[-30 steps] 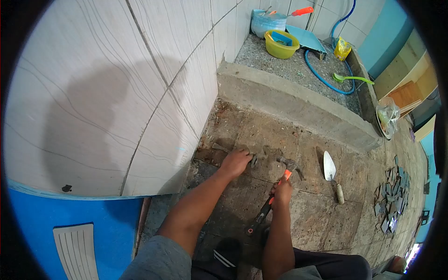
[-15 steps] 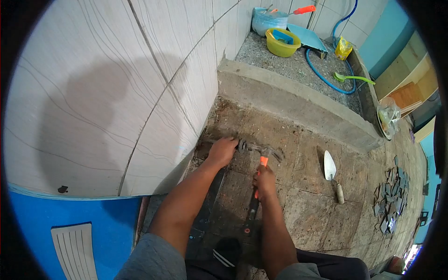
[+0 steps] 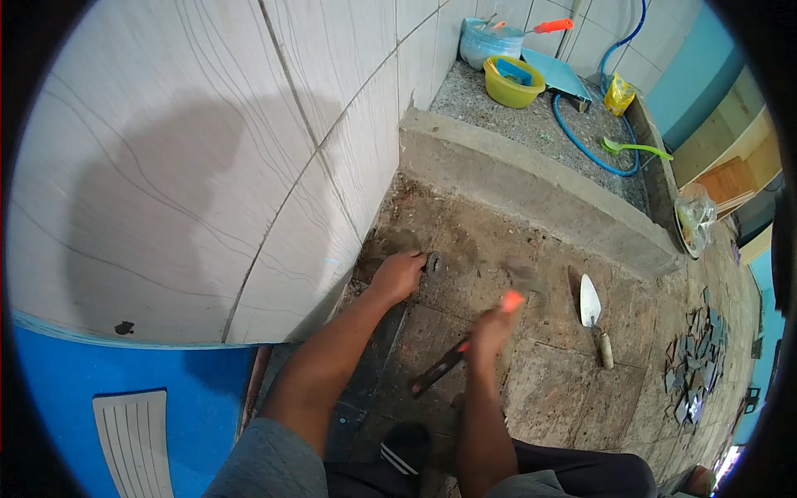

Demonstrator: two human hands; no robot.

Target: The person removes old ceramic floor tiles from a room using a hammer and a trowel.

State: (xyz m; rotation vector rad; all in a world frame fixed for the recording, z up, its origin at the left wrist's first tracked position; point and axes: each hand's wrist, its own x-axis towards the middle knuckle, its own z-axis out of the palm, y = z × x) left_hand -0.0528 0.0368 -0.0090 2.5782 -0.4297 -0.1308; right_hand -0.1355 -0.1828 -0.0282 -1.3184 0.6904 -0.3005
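My left hand (image 3: 398, 275) is closed round a chisel, low over the floor near the wall. The chisel's dark round end (image 3: 432, 264) sticks out on the right of my fist; most of its shaft is hidden. My right hand (image 3: 491, 330) grips a claw hammer with an orange and black handle (image 3: 442, 365). Motion smears the hammer's head, which is held apart from the chisel, to its right. Under both hands lies a rough, dirty floor (image 3: 473, 224) with loose crumbs, and a few dark tiles (image 3: 365, 373) remain beside my left forearm.
A trowel (image 3: 591, 311) lies right of the hammer, and a heap of broken tile pieces (image 3: 696, 361) farther right. Ahead runs a low concrete curb (image 3: 531, 183). Behind it are a yellow basin (image 3: 510, 91), a blue hose (image 3: 573, 137) and a green brush (image 3: 635, 148). The tiled wall (image 3: 207, 166) borders the left.
The hammer has swung right, away from the chisel's end, where its head was before. My left hand keeps its hold in nearly the same place. The view has shifted slightly.
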